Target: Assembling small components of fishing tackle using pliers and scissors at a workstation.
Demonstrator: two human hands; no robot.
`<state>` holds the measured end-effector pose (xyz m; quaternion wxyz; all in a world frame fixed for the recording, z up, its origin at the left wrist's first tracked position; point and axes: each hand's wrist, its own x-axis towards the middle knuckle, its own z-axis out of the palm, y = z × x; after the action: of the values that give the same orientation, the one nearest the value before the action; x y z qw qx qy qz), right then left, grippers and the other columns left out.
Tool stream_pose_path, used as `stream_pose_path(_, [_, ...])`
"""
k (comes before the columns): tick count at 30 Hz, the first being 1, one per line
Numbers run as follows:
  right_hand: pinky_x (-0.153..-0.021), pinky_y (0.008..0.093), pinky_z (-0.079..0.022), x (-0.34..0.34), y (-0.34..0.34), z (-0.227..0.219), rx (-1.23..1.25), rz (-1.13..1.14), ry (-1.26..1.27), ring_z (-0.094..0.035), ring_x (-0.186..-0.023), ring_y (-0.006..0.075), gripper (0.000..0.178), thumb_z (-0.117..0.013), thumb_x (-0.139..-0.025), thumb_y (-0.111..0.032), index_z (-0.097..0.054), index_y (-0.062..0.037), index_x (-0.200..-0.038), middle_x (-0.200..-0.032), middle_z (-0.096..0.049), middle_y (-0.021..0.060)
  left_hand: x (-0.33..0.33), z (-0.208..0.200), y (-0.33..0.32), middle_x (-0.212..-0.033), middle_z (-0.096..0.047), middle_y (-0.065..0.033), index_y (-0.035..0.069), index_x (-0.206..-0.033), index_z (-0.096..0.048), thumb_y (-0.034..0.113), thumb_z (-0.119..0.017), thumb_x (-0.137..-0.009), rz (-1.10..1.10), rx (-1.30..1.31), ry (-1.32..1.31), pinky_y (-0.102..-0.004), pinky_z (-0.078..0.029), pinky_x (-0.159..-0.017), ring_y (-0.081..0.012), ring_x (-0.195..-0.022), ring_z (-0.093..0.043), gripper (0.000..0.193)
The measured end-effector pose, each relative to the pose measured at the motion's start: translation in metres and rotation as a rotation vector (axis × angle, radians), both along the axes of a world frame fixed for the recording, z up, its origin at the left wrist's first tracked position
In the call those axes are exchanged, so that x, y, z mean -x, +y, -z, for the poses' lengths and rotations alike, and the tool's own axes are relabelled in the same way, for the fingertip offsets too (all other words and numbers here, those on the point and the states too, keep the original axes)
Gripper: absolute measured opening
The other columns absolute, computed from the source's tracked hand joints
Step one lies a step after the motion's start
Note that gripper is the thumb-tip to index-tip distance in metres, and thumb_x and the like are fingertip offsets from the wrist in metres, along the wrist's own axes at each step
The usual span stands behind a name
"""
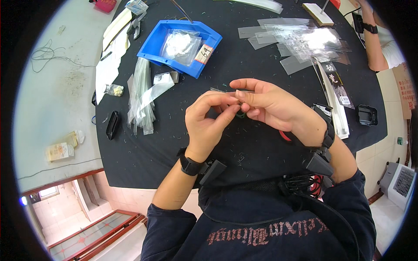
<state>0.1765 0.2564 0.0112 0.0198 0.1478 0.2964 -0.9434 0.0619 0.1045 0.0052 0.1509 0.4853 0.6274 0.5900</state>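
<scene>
Over the middle of the black-covered table, my left hand (203, 124) and my right hand (278, 105) meet at the fingertips. My left thumb and index finger are pinched together. My right thumb presses towards its bent fingers, while the index finger stretches out above. A thin dark green strand-like bit (241, 114) shows just below the joined fingertips; the rest of what they hold is too small and covered to make out. Under the right hand, a curved red piece (285, 135) lies partly hidden on the cloth.
Ahead left stands a blue bin (152, 55) holding clear bags. Clear plastic sleeves (141, 108) lie left, and more form a pile (300, 41) ahead right. A black case (112, 125) and a black tray (367, 115) sit near opposite edges. Another person's arm (372, 43) is far right.
</scene>
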Motion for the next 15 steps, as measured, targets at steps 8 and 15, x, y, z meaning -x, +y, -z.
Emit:
stream_pose_path(8, [-0.051,0.0132,-0.044,-0.0004,0.0014,-0.0005,-0.021,-0.049,-0.039,-0.057,-0.073,0.0056,0.043,-0.068,-0.088,-0.013,-0.046,0.0004,-0.122,-0.091,-0.058,0.0040,-0.0028,0.0020,0.0015,-0.089,-0.060,-0.0088,0.004,-0.090,-0.050,-0.012,-0.064,-0.078,0.070,-0.088,-0.049,-0.0228,-0.045,-0.069,-0.0137,-0.083,-0.059,0.024])
stream_pose_path(15, [-0.046,0.0141,-0.040,-0.0004,0.0035,-0.0062,-0.203,-0.032,-0.016,-0.059,-0.069,0.0070,0.037,-0.066,-0.090,-0.020,-0.050,0.0007,-0.117,-0.095,-0.061,0.0062,-0.0042,0.0001,0.0007,-0.089,-0.059,-0.0077,0.005,-0.092,-0.047,-0.010,-0.064,-0.080,0.038,-0.040,-0.133,-0.0216,-0.044,-0.069,-0.0101,-0.079,-0.055,0.026])
